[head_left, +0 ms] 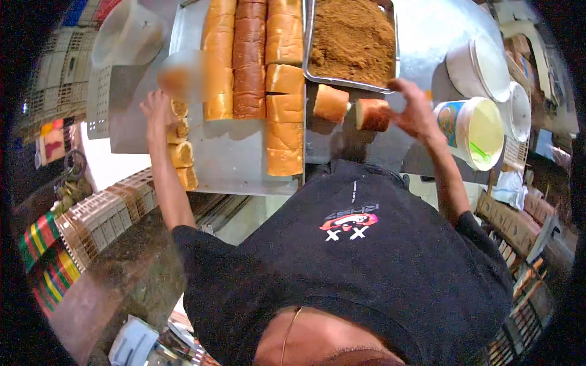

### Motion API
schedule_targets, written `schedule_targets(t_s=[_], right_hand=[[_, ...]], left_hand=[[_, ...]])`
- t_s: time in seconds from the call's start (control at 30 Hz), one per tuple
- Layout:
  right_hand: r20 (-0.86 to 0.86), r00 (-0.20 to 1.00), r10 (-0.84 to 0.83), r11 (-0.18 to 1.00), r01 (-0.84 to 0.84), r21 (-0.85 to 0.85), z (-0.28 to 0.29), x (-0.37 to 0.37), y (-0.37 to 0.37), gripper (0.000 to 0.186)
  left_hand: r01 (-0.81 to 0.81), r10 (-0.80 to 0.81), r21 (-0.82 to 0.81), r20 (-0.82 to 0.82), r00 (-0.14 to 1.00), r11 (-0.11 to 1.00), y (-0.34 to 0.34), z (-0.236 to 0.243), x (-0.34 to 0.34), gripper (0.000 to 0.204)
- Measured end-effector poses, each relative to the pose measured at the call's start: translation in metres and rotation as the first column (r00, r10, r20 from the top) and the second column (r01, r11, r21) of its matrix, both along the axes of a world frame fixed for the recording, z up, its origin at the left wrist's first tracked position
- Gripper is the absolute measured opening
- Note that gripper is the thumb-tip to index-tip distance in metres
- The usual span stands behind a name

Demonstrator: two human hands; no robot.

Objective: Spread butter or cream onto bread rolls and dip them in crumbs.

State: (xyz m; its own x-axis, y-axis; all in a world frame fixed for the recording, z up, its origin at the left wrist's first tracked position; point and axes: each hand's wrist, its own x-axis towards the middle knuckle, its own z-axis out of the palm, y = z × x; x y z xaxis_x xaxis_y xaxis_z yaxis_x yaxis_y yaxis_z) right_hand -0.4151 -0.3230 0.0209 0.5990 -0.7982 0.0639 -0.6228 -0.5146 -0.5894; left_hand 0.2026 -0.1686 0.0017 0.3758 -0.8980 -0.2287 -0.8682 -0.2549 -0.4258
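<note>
My left hand [157, 111] is at the left edge of a metal tray [232, 161], fingers curled against a small bread piece [178, 110] in a short column of cut pieces [182, 155]. A blurred patch hides what lies just beyond its fingertips. My right hand [417, 111] hovers with fingers apart beside a browned bread piece [373, 114], its thumb close to the crust. Another bread piece [331, 104] lies to the left of that one, in front of a shallow pan [309, 76] of brown crumbly powder [353, 43].
Long rows of golden bread [284, 116] and darker bread [249, 67] fill much of the tray. White tubs stand at the right, including one with pale yellow contents [485, 134] and a green utensil. A translucent container [128, 33] is at the far left.
</note>
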Motion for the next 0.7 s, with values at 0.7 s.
schedule_targets(t_s=[0.7], right_hand=[[0.202, 0.921, -0.334, 0.902, 0.374, -0.217, -0.108, 0.095, -0.183, 0.097]], left_hand=[[-0.462, -0.099, -0.609, -0.665, 0.740, 0.644, 0.086, 0.057, -0.314, 0.058]])
